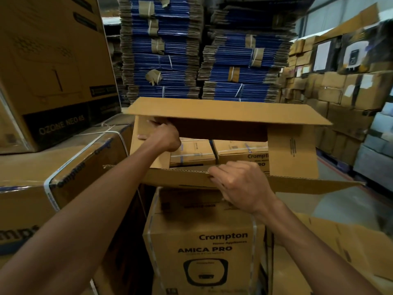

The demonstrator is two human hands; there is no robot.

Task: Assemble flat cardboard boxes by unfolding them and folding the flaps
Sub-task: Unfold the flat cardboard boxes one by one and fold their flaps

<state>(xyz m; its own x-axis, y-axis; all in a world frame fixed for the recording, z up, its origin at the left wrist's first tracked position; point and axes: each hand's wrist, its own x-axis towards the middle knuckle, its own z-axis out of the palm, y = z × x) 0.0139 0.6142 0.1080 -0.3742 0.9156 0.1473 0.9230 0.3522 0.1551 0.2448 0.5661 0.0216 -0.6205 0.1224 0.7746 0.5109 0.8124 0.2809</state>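
1. The cardboard box (293,150) has been opened into a tube and is held at the middle of the view with its open end towards the camera. It is over a sealed Crompton carton (208,248); whether it rests on that carton cannot be told.
2. All four flaps are unfolded: the far long flap (223,112) is tilted forward over the opening, the near long flap (308,185) juts out low, and the left short flap (142,128) and right short flap (293,152) stand at the sides.
3. The left short flap is gripped by the left hand (164,136), its fingers (157,122) curled over the flap's upper part.
4. The edge of the near long flap is pinched by the right hand (240,184), with the fingers (219,173) bent over the rim.
5. The step in hand is judged to be flap folding on this end, begun with the left short flap.
6. Next, the left short flap would need to be pushed inward along its crease, then the right one, before the long flaps are closed over them; the tube would have to be kept square meanwhile.
7. Strapped cartons (193,154) are seen through the open tube.
8. Bundled stacks of flat blue boxes (161,60) stand behind, a large brown carton (53,81) at the left, and a wall of cartons (340,92) at the right.
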